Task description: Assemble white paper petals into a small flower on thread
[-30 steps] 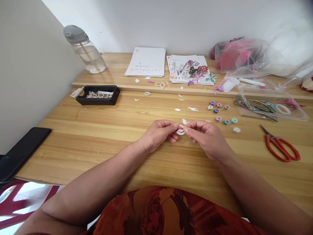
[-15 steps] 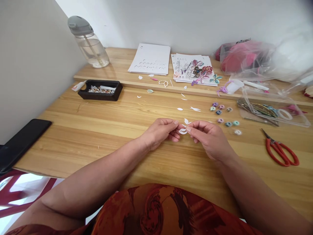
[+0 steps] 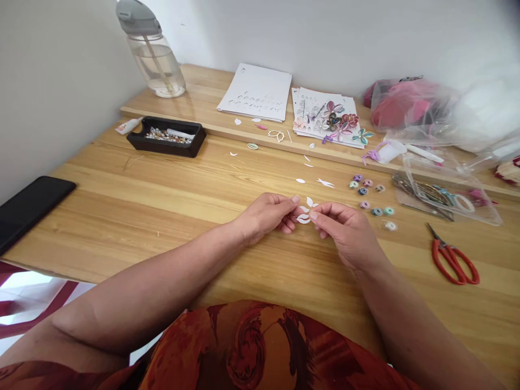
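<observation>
Between my hands, just above the table, is a white flower-shaped cutout (image 3: 303, 219) with thin leaf-like petals. My right hand (image 3: 345, 227) pinches it between thumb and fingers, hiding its right part. My left hand (image 3: 272, 214) is closed against its left side, thumb over bent fingers; the exact point of its grip is hidden. A white leaf-shaped piece (image 3: 300, 181) and a forked white piece (image 3: 325, 183) lie on the wood beyond the hands. Farther right sit several small thread bobbins (image 3: 363, 191) in purple, pink, blue, green and white.
Red-handled scissors (image 3: 454, 257) lie right, below an open clear plastic box (image 3: 493, 214) with metal tools. Left are a black bead tray (image 3: 166, 137), a phone (image 3: 36, 211) and a water bottle (image 3: 156, 59). On a raised ledge rest stencilled white sheets (image 3: 260, 86) and colourful flower ornaments (image 3: 335, 119).
The camera view has shifted and tilted slightly. Both hands keep their hold around the white cutout, with only slight finger movement.
</observation>
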Demonstrator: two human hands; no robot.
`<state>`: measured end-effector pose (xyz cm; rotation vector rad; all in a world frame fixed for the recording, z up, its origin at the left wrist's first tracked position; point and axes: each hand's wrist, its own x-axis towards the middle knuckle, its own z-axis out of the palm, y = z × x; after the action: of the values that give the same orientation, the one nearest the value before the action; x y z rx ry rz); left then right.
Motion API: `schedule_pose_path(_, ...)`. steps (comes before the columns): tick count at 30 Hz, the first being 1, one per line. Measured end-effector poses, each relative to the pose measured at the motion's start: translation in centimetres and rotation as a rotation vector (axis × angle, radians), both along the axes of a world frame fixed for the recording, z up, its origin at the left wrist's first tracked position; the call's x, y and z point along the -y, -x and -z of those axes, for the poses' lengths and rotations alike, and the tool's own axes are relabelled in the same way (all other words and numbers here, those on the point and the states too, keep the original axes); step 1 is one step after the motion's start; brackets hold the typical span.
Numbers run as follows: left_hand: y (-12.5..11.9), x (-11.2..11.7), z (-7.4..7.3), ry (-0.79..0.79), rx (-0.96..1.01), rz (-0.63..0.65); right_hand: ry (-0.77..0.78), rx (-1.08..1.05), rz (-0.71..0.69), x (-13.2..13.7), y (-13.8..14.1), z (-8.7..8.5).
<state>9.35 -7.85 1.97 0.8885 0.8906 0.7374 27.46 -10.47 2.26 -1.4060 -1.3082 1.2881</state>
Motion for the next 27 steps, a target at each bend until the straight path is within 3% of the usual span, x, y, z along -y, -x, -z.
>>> schedule_pose_path(17, 0.24, 0.25, 0.02, -0.143, -0.13, 0.025, -0.006, 0.018, -0.019, 0.0, 0.02, 0.05)
schedule_pose_path(27, -0.01, 0.37, 0.03, -0.116, -0.196, -0.06, -0.018, -0.034, -0.007, 0.03, 0.22, 0.08)
